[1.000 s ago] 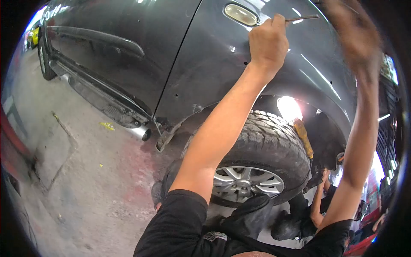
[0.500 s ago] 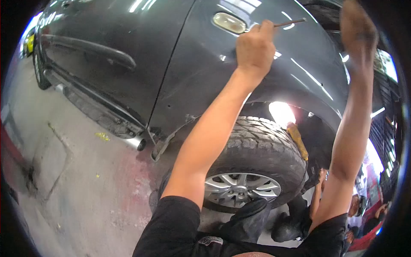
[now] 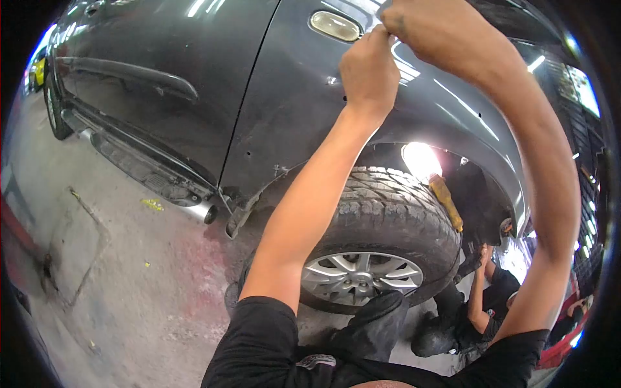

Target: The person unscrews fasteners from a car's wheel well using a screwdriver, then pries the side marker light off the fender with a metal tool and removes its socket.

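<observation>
My left hand [image 3: 370, 74] is closed, held up against the dark grey fender [image 3: 446, 119] just below and right of the oval side lamp [image 3: 335, 26]. It grips a thin metal rod, seen half a second ago but now hidden behind my hands. My right hand [image 3: 420, 27] is bent over at the wrist, knuckles meeting the top of my left fist. Its fingers are curled and mostly out of sight, so what they hold cannot be made out.
Below my arms is the front tire [image 3: 394, 223] with its silver wheel [image 3: 362, 275]. A lit work lamp with a yellow handle [image 3: 446, 202] rests on the tire. A co-worker [image 3: 482, 304] is low beside the wheel, at right. A side step [image 3: 142, 165] runs along the car.
My right hand has swung in from the upper right to meet my left. My left hand has shifted slightly left in view. The rod has gone out of sight.
</observation>
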